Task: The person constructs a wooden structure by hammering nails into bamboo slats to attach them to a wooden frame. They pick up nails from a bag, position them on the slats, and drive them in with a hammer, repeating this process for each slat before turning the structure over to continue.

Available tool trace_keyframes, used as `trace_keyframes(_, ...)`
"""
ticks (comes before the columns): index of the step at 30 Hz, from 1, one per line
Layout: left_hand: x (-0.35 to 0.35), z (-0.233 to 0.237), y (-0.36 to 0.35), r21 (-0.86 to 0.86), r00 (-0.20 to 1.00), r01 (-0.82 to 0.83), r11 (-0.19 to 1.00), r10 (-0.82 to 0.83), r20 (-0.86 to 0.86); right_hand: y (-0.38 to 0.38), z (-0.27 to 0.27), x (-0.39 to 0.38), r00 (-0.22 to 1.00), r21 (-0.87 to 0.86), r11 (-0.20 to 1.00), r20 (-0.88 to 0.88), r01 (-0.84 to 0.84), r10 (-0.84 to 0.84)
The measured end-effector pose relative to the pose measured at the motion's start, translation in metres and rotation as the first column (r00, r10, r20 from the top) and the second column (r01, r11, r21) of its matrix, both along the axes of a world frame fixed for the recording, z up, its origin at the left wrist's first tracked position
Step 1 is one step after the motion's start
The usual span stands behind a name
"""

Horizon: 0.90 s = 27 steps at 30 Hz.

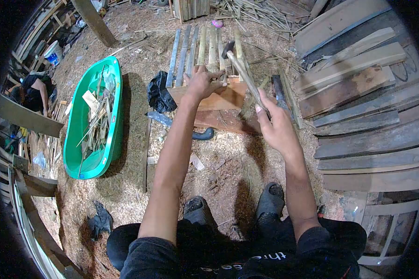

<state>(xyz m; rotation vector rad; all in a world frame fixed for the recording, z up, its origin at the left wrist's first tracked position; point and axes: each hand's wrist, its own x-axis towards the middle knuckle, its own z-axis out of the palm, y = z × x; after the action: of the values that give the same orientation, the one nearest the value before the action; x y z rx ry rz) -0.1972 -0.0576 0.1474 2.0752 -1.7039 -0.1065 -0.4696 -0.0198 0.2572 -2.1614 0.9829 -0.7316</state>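
My right hand (277,122) is closed firmly round the handle of the hammer (245,77), which slants up and leftward from my fist, near the center right of the frame, so that its dark head sits in the upper middle, over the right-hand slats. My left hand (202,84) is spread wide at the upper middle of the frame, resting at the near ends of the slats (191,55), its thumb and forefinger apart; whether anything small lies at their tips I cannot tell. The slats run side by side away from me, with gaps between them, and their near ends meet a reddish-brown board (219,98) just beneath my left hand. Left of that board is a crumpled black plastic bag (160,92), and below it, toward the center, a dark curved handle (203,135) lies on the shaving-strewn floor (139,204). A green tub (117,135) holding wood scraps (97,116) stands in the left part of the frame; farther out, at the left edge, a person (36,90) bends low. Weathered planks (358,139) lie along the right side.
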Motion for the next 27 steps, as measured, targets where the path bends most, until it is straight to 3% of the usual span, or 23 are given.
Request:
trace_keyframes(4, -0.002, 0.010, 0.001, 0.094, 0.997, -0.004, 0.996, 0.012, -0.080, -0.005, -0.010, -0.002, 0.997, -0.002, 1.000, -0.077, -0.004, 0.003)
trace_keyframes(11, -0.001, 0.005, 0.000, 0.041, 0.999, 0.016, 0.999, -0.015, -0.032, -0.013, -0.026, -0.001, 0.999, -0.038, 0.999, -0.033, -0.021, 0.020)
trace_keyframes(13, 0.002, -0.002, 0.000, -0.047, 0.999, 0.041, 0.998, -0.039, 0.030, -0.013, -0.024, 0.000, 0.999, 0.046, 0.999, -0.049, -0.003, 0.006)
trace_keyframes(17, -0.003, 0.004, 0.001, 0.047, 0.999, -0.002, 0.999, 0.000, 0.032, -0.010, -0.014, 0.002, 0.987, 0.207, 0.977, -0.160, 0.055, -0.022)
trace_keyframes(19, -0.003, 0.003, 0.001, 0.049, 0.999, -0.014, 0.999, 0.012, 0.036, -0.012, -0.021, 0.001, 0.998, 0.126, 0.992, -0.068, 0.003, 0.006)
trace_keyframes(22, -0.004, 0.003, 0.000, 0.017, 1.000, -0.016, 1.000, 0.016, 0.020, -0.012, -0.017, 0.000, 0.998, 0.131, 0.991, -0.067, 0.000, 0.009)
trace_keyframes(25, -0.004, 0.010, 0.001, 0.139, 1.000, -0.020, 0.990, 0.023, -0.018, -0.012, -0.015, -0.001, 0.998, 0.153, 0.988, -0.059, -0.005, 0.014)
trace_keyframes(27, -0.003, 0.005, 0.000, 0.049, 1.000, -0.010, 0.999, 0.010, 0.015, -0.012, -0.016, -0.002, 0.999, 0.068, 0.998, -0.030, -0.016, 0.018)
